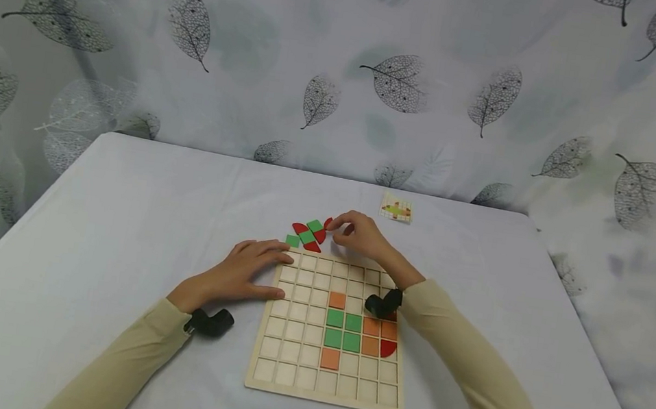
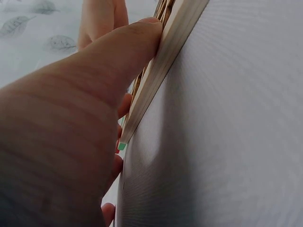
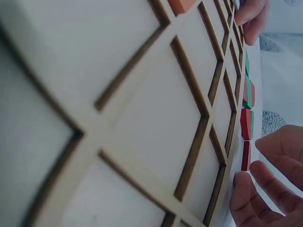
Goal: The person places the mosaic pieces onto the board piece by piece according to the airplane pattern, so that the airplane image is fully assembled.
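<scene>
A wooden grid board point(image 1: 292, 331) lies on the table with green squares point(image 1: 342, 329), orange squares point(image 1: 371, 335) and a red quarter-round piece point(image 1: 388, 348) in its cells. My left hand point(image 1: 241, 272) rests on the board's left edge, fingers extended at the upper left corner and thumb lower down, as the left wrist view also shows. Beyond the far edge, my right hand point(image 1: 358, 233) has its fingertips point(image 3: 265, 142) at a red piece point(image 3: 246, 156), loosely bent; I cannot tell if they touch it. That piece borders a loose group of red and green pieces point(image 1: 308, 236).
A small pattern card point(image 1: 396, 208) lies at the back of the white-covered table point(image 1: 179, 199). A leaf-printed cloth point(image 1: 347, 62) hangs behind it. Black wrist cameras point(image 1: 211, 322) sit on both wrists; the right one covers part of the board.
</scene>
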A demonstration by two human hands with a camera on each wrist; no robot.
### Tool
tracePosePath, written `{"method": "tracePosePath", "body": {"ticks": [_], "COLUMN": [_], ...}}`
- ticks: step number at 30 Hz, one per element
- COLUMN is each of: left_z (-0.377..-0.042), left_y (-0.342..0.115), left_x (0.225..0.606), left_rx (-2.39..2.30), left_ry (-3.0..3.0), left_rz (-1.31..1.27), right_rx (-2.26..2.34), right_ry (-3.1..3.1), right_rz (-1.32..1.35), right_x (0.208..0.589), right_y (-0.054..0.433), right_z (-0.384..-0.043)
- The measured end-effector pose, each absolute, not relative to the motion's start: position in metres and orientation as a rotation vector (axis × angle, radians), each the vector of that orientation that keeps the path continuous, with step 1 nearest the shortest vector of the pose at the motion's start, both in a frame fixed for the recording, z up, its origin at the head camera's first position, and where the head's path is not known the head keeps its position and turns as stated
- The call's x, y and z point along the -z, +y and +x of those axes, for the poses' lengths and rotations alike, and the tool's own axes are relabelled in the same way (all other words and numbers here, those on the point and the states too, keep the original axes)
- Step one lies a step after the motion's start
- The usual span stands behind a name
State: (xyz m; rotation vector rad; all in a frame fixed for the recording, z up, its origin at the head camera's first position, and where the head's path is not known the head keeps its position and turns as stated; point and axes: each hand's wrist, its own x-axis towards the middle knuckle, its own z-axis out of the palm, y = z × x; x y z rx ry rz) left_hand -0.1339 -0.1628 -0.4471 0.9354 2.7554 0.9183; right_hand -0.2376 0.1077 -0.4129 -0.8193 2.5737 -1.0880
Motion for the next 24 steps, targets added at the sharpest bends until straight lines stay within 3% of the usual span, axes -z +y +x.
{"method": "tracePosePath", "body": {"ticks": [24], "left_z": [-0.1350], "left_y": [-0.1624], "left_x": [0.4473], "left_rx": [-0.910], "left_ry": [2.769], "left_rz": [0.936], "right_rx": [0.963], "right_ry": [2.617], "right_rz": [-0.889], "right_x": [0.4149], "right_y": [0.1096], "right_z": [-0.2444]}}
